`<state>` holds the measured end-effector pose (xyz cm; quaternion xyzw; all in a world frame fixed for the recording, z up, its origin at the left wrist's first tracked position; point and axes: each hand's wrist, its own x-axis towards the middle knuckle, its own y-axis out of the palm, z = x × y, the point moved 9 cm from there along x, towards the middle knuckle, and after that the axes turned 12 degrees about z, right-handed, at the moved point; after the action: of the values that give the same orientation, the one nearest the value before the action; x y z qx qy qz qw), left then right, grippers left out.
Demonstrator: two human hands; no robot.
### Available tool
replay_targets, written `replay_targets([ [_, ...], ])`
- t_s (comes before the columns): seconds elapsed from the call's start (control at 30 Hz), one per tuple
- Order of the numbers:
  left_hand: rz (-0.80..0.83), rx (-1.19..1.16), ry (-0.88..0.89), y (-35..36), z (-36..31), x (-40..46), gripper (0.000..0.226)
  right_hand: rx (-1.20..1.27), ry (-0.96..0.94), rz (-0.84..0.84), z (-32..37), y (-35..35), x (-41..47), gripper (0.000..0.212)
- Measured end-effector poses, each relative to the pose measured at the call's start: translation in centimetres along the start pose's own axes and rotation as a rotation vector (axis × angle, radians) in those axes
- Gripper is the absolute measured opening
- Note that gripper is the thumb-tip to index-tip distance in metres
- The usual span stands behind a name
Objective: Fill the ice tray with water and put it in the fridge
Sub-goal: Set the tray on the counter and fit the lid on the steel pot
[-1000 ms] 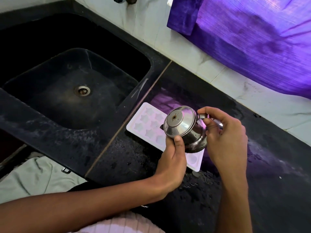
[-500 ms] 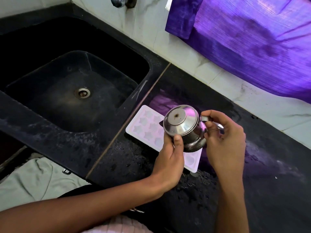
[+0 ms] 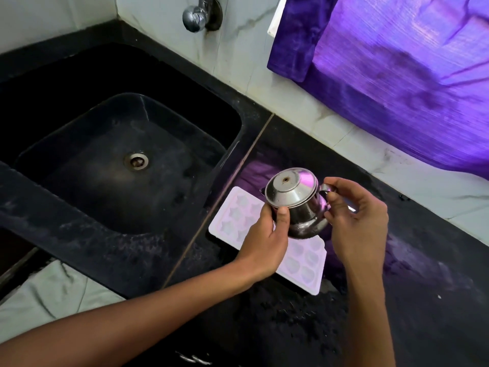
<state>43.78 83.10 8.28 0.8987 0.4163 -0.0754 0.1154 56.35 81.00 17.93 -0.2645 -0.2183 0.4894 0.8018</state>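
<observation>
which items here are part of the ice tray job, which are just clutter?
In the job:
- ice tray, flat on the counter
- steel kettle, tilted over the tray
- left hand, gripping the kettle body
- right hand, on the handle

Just there:
- sink
- tap
- purple curtain
- pale cloth

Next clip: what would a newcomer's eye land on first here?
A shiny steel teapot, tilted and gripped by the left hand and right hand, over a pale ice tray on the black counter. Behind it hangs a vivid purple curtain; to the left is a deep black sink.
</observation>
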Motion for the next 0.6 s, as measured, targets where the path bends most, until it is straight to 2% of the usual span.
replay_targets([
  [0.6, 0.079, 0.002, -0.126, -1.4, 2.5, 2.3, 0.047, -0.139, 0.053, 0.01, -0.7, 2.2, 1.9, 0.031],
])
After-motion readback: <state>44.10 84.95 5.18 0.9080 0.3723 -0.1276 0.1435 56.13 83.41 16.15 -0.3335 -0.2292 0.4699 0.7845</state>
